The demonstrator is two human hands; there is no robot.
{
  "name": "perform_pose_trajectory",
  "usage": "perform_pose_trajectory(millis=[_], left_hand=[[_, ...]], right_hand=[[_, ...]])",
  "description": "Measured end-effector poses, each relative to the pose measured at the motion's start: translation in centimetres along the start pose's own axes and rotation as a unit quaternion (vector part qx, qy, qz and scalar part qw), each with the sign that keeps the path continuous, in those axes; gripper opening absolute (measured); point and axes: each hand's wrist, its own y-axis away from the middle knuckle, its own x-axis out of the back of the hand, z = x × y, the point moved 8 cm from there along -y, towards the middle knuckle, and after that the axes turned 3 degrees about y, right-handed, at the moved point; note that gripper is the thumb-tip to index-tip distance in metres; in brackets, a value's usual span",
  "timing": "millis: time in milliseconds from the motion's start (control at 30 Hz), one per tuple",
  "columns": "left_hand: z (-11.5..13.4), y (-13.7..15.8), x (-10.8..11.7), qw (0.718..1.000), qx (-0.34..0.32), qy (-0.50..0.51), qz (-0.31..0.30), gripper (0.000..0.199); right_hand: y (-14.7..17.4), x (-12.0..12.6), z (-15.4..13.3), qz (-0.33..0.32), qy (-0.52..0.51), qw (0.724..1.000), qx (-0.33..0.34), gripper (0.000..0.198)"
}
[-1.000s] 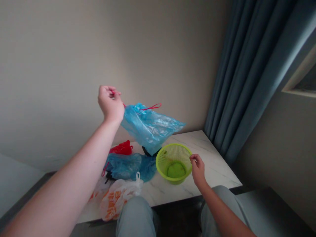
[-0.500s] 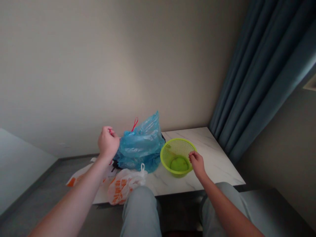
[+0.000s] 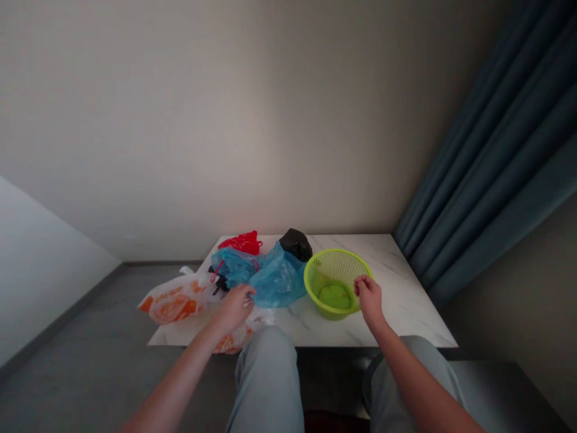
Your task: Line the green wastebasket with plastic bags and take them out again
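Observation:
My left hand (image 3: 238, 302) is closed, with its fingers pinched on the near edge of a crumpled blue plastic bag (image 3: 282, 279). The bag lies low on the table, partly bunched, with thin red ties on its left part. Over the right rim of a lime-green plastic basket (image 3: 336, 314) is my right hand (image 3: 369, 294), its fingers curled together; what they hold, if anything, is hidden. Only the basket's green bottom shows inside it. Beneath my left hand sits a white bag with orange print (image 3: 232, 341), partly covered by my wrist and knee.
Behind the blue bag lie a red plastic bag (image 3: 241, 242) and a black plastic bag (image 3: 296, 243). Another white and orange bag (image 3: 175, 300) overhangs the left edge of the marble-patterned table (image 3: 406, 300). A wall stands behind, with a dark blue curtain (image 3: 509, 168) to the right.
My left hand has come down and toward me, and the raised blue bag has sunk flat. The red and black bags behind it now show. My right hand stays at the basket; the view has shifted slightly.

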Motion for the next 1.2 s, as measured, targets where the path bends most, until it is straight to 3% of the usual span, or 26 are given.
perform_pose_trajectory(millis=[67, 200, 300, 367, 467, 567, 733, 833, 1000, 1200], left_hand=[[-0.5, 1.8, -2.4, 0.997, -0.020, -0.065, -0.039, 0.037], [-3.4, 3.7, -5.8, 0.983, 0.045, -0.157, -0.078, 0.065], [-5.0, 4.2, -7.3, 0.979, 0.082, -0.165, -0.091, 0.057], [-5.2, 4.3, -7.1, 0.980, 0.088, -0.163, -0.070, 0.046], [-4.8, 4.8, -4.9, 0.979, 0.101, -0.173, -0.027, 0.042], [-3.7, 5.8, -0.7, 0.970, 0.118, -0.213, 0.030, 0.037], [0.0, 9.2, 7.4, 0.960, 0.149, -0.188, 0.145, 0.029], [3.2, 11.2, 10.2, 0.959, 0.148, -0.143, 0.193, 0.023], [6.4, 11.4, 11.5, 0.968, 0.132, -0.003, 0.214, 0.025], [11.0, 9.5, 9.5, 0.969, 0.045, 0.199, 0.142, 0.026]], right_hand=[[0.2, -0.1, -0.4, 0.010, 0.000, 1.000, 0.005, 0.017], [0.6, -0.6, -0.9, 0.016, 0.003, 1.000, 0.019, 0.017], [0.7, -1.0, -1.0, 0.010, -0.001, 1.000, 0.023, 0.016], [0.7, -0.9, -1.0, 0.011, -0.005, 1.000, 0.023, 0.014], [0.7, -0.5, -0.9, 0.015, -0.005, 1.000, 0.023, 0.014], [0.8, 0.0, -1.0, 0.013, 0.007, 0.999, 0.032, 0.014], [1.5, 0.0, -2.0, -0.014, 0.015, 0.998, 0.067, 0.009], [3.1, -0.9, -3.5, -0.068, 0.025, 0.991, 0.110, 0.009], [9.1, -2.2, -5.8, -0.165, -0.014, 0.980, 0.108, 0.013], [16.4, -3.1, -8.6, -0.259, -0.060, 0.963, 0.045, 0.040]])
